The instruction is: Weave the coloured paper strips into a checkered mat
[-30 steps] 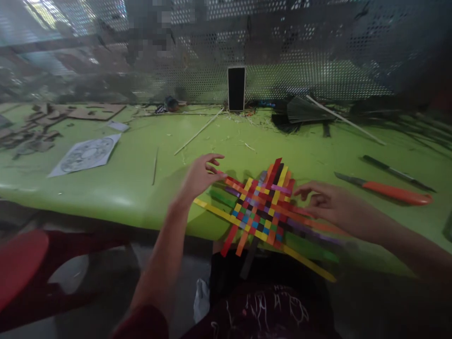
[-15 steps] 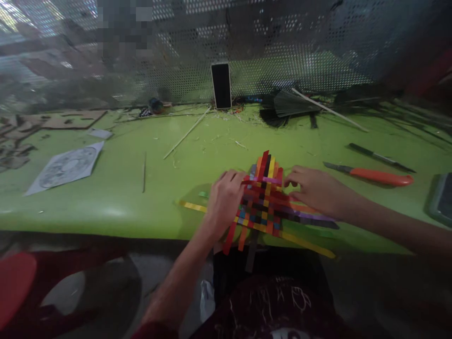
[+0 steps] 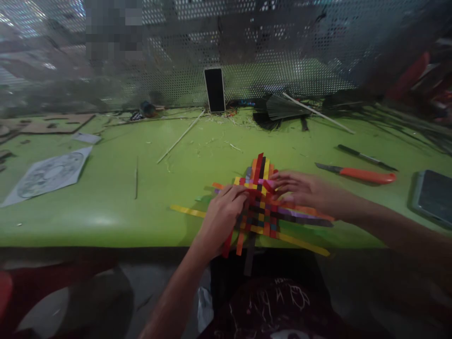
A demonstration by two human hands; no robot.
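A mat of woven coloured paper strips (image 3: 261,216) lies at the table's front edge, in red, yellow, orange, black, purple and blue, with loose ends sticking out on all sides. My left hand (image 3: 228,205) rests on its left part, its fingertips closed on a red strip (image 3: 253,192) across the weave. From the right, my right hand (image 3: 300,190) reaches over the mat, fingers close together at the raised end of a red strip (image 3: 269,187). Its fingertips partly cover that end. A long yellow strip (image 3: 303,244) extends past the table edge at the lower right.
Right of the mat lie an orange-handled knife (image 3: 367,175), a dark slim blade (image 3: 367,157) and a phone-like dark object (image 3: 434,195). A phone (image 3: 215,90) leans against the perforated metal panel (image 3: 169,70). A printed paper (image 3: 52,172) and thin sticks (image 3: 180,137) lie leftward.
My right hand has moved left, over the mat's right side, and a red strip end now stands raised at its fingertips. My left hand stays on the weave. The view has shifted slightly.
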